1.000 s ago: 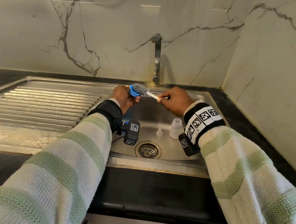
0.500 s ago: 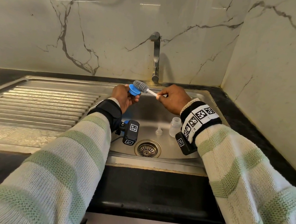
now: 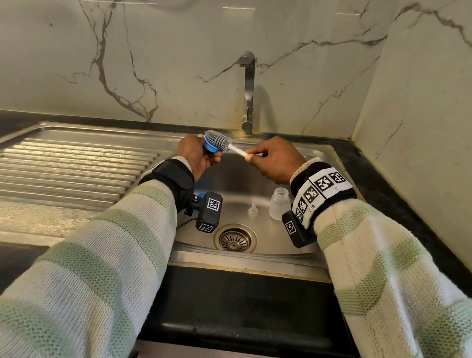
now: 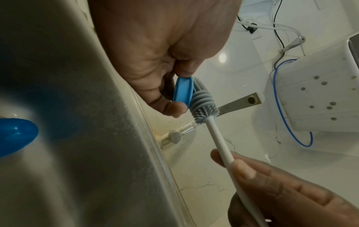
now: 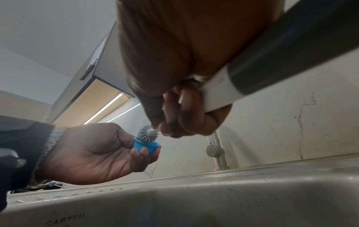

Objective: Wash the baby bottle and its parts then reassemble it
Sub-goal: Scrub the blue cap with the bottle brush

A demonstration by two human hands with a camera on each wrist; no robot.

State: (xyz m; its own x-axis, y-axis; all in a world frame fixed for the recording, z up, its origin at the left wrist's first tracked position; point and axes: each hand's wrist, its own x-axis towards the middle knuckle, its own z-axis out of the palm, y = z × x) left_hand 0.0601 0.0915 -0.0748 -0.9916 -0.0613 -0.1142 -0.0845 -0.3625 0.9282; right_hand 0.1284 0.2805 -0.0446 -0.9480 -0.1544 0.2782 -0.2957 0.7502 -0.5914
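Observation:
My left hand (image 3: 198,155) pinches a blue bottle ring (image 3: 210,147) above the back of the sink (image 3: 250,262). My right hand (image 3: 274,161) grips the white handle of a grey silicone bottle brush (image 3: 217,140), whose bristle head lies against the ring's rim. The left wrist view shows the blue ring (image 4: 182,92) edge-on, with the brush head (image 4: 202,101) beside it. In the right wrist view the brush head (image 5: 147,133) sits in the ring (image 5: 145,145). The clear bottle (image 3: 279,199) stands upright in the basin, a clear nipple (image 3: 252,210) beside it.
The tap (image 3: 247,93) rises behind the hands, with no water seen running. A ribbed steel drainboard (image 3: 57,167) lies to the left. The drain strainer (image 3: 234,238) sits at the basin's front. Marble walls close the back and right. A blue object (image 4: 15,135) lies in the basin.
Both hands rose slightly toward the tap and the brush head shifted a little against the blue ring. The bottle and nipple have not moved.

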